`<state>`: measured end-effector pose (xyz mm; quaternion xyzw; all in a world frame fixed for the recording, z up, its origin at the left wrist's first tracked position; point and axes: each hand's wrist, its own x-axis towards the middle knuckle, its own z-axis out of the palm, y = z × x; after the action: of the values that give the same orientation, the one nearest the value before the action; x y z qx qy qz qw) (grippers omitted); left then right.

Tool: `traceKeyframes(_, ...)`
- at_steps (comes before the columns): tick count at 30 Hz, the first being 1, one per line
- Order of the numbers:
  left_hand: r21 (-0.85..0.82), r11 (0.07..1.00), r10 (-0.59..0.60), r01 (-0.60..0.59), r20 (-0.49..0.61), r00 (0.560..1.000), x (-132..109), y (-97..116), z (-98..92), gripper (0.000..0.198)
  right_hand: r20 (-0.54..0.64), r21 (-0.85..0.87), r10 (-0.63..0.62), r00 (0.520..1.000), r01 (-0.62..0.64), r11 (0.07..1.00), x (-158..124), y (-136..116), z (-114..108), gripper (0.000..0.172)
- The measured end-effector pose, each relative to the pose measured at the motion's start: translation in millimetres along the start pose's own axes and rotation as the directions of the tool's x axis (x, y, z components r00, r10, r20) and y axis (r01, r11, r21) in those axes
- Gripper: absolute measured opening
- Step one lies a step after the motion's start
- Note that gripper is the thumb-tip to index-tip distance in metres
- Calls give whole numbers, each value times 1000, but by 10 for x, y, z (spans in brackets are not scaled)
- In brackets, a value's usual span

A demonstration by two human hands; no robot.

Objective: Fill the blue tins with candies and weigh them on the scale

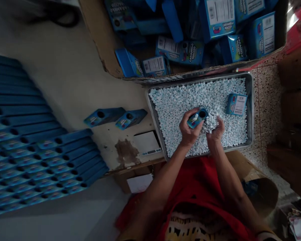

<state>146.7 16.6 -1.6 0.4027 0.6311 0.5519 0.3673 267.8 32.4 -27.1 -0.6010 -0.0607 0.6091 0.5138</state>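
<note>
Left hand (189,130) is closed around a blue box (197,117), hole up, right of frame centre over the tray (249,110) of candies (175,103). Right hand (215,131) is curled round a handful of candies, touching the box. Looks like the filling step. Next move needs the handful lined up with the hole and the box kept steady. A second box (236,104) lies on the candies, upper right of the tray.

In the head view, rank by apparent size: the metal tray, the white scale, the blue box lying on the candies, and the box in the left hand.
1. metal tray
2. white scale
3. blue box lying on the candies and held box in the left hand: look alike, the held one partly covered; unranked.
</note>
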Motion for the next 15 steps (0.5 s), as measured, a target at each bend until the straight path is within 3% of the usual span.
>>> traceKeyframes(3, 186, 976, 100, -115, 88, 991, 146, 164, -443, 35, 105, 298, 142, 984, -167, 940, -67, -260, 159, 24)
traceKeyframes(6, 328, 913, 168, -243, 242, 956, 216, 211, -735, 34, 332, 351, 143, 932, -263, 899, -306, -504, 389, 25)
traceKeyframes(10, 407, 862, 138, -302, 385, 913, 169, 235, -823, 36, 452, 311, 42, 891, -201, 929, -591, -696, 677, 23)
traceKeyframes(15, 417, 890, 32, -185, 346, 938, 94, 305, -822, 35, 508, 157, -57, 859, -27, 987, -691, -747, 841, 27)
